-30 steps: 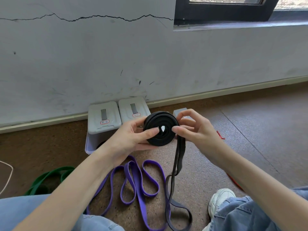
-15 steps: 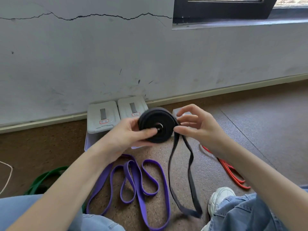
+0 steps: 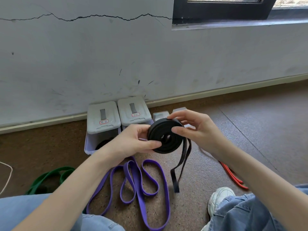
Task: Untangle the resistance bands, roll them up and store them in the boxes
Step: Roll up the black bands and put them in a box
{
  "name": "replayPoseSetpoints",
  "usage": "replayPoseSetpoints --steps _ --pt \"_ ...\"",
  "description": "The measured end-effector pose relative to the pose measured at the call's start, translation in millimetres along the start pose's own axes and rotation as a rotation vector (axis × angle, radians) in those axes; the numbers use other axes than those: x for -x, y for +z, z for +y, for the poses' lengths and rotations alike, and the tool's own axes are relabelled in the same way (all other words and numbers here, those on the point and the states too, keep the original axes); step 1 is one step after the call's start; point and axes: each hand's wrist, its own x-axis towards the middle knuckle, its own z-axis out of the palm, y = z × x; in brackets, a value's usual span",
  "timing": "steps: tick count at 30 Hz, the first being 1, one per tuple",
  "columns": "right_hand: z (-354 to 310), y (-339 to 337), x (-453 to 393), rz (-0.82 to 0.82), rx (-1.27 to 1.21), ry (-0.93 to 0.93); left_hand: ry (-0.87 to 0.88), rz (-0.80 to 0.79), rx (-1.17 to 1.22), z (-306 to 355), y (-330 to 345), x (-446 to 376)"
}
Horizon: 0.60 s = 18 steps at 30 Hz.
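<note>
A black resistance band [image 3: 165, 137] is wound into a thick coil, held above the floor between both hands. My left hand [image 3: 133, 140] grips the coil's left side, thumb on its face. My right hand [image 3: 196, 129] pinches the right rim with thumb and fingers. A short loose tail of the black band hangs down below the coil. A purple band [image 3: 138, 180] lies in loops on the floor under my arms. A green band [image 3: 48, 179] lies at the left, a red band [image 3: 231, 175] at the right, partly hidden by my right arm.
Two white lidded boxes [image 3: 104, 117] [image 3: 133, 110] stand against the wall, the left one showing a dark roll inside. Two smaller boxes [image 3: 160, 115] sit behind the coil. My jeans-clad knees and a white shoe [image 3: 220, 199] fill the bottom. A white cord [image 3: 8, 175] lies far left.
The coil has grown and tilted flatter. The hanging black tail has shortened and lifted off the floor. Both hands have shifted round the coil as it turned.
</note>
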Motion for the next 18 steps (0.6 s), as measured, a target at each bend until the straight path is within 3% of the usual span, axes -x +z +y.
replayPoseSetpoints --steps 5,8,12,16,18 --pt "4 -7 1 0.006 -0.182 0.177 0.069 0.178 0.233 6 -11 1" --pt "8 4 1 0.008 -0.242 0.198 0.088 0.201 0.349 1 -4 -2" --pt "10 3 2 0.008 -0.159 0.17 0.062 0.148 0.034 -6 -1 -1" --pt "8 -4 2 -0.118 0.353 0.047 0.008 -0.001 -0.159 2 -15 2" --pt "7 1 3 -0.139 0.439 0.016 0.035 -0.028 -0.307 -1 -7 0"
